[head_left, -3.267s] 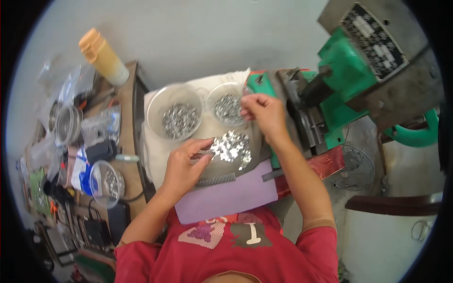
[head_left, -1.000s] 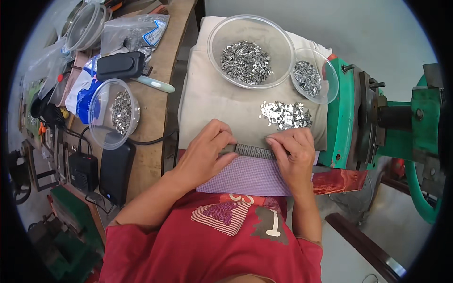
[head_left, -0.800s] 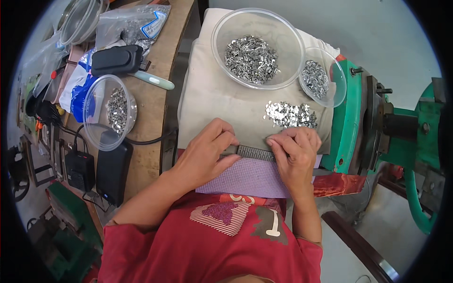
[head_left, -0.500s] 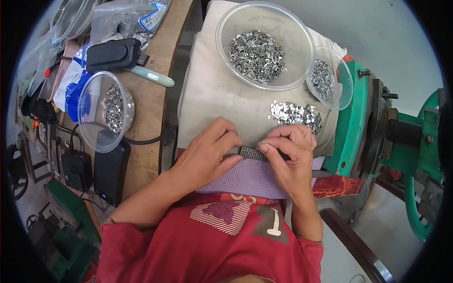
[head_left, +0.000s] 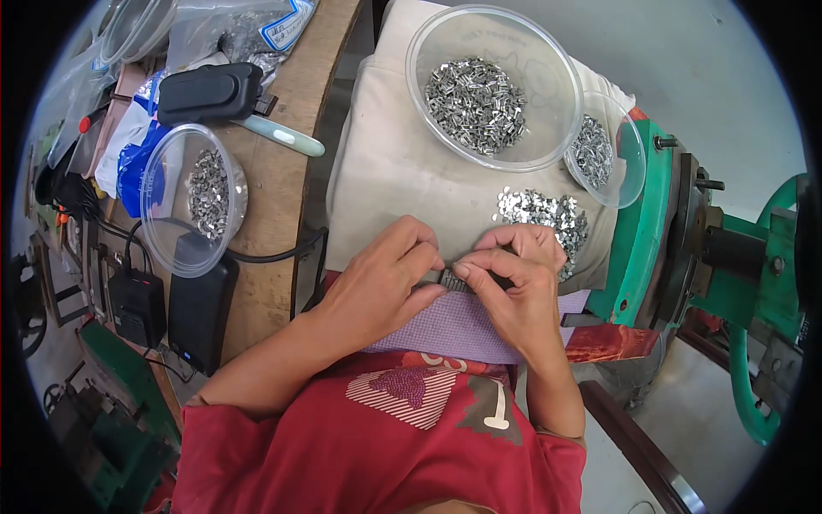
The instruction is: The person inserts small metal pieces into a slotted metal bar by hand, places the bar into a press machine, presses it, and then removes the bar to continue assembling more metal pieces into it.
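A small dark metal block with a row of slots (head_left: pixel 450 278) lies at the near edge of the cloth, next to a purple woven mat (head_left: pixel 445 324). My left hand (head_left: pixel 377 278) is closed on the block's left end, thumb at the near side and fingers at the far side. My right hand (head_left: pixel 516 283) has thumb and forefinger pinched together over the block and covers its right part. Whatever sits in that pinch is too small or hidden. Just beyond my right hand lies a loose pile of small shiny metal pieces (head_left: pixel 539 212).
A large clear tub (head_left: pixel 548 141) of small metal parts and a smaller clear tub (head_left: pixel 632 163) stand on the beige cloth (head_left: pixel 377 163). Green machinery (head_left: pixel 629 240) borders the right. On the wooden bench (head_left: pixel 278 184) at left are another clear tub (head_left: pixel 167 248), a black device (head_left: pixel 210 92) and cables.
My right hand has shifted left along the block and now hides more of its slots. My left hand keeps its grip. The whole view has moved slightly.
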`<state>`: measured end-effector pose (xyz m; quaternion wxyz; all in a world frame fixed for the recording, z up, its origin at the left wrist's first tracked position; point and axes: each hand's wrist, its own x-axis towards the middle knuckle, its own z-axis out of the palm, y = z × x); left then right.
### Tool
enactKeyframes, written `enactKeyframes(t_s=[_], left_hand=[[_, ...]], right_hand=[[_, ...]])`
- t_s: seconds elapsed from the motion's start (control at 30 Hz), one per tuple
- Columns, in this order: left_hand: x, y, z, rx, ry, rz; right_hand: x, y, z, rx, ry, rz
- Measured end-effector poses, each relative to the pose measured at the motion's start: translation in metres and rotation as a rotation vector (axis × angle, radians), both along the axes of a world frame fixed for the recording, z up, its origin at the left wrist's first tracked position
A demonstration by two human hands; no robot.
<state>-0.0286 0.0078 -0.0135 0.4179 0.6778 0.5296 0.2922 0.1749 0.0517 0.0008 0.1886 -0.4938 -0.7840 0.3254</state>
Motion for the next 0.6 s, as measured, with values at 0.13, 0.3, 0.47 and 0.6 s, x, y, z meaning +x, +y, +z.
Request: enactKeyframes(t_s=[0.13,0.3,0.47,0.6], left_hand=[[0.0000,-0.0005,-0.0014,0.011,-0.006,0.004],[0.0002,-0.0002,-0.0014,0.023,0.004,0.002],[0.0003,-0.0007,-0.0017,0.017,0.010,0.002],[0.0003,-0.0005,-0.0009,0.016,0.006,0.002]], right_hand=[[0.0005,0.0018,0.0014,-0.012,-0.008,0.006],[-0.0001,0.0023,0.0019,-0.016,-0.024,0.013],[-0.0035,-0.0011,0.0010,0.000,-0.040,0.000],[-0.0058,-0.0029,0.0018,0.012,-0.057,-0.030]])
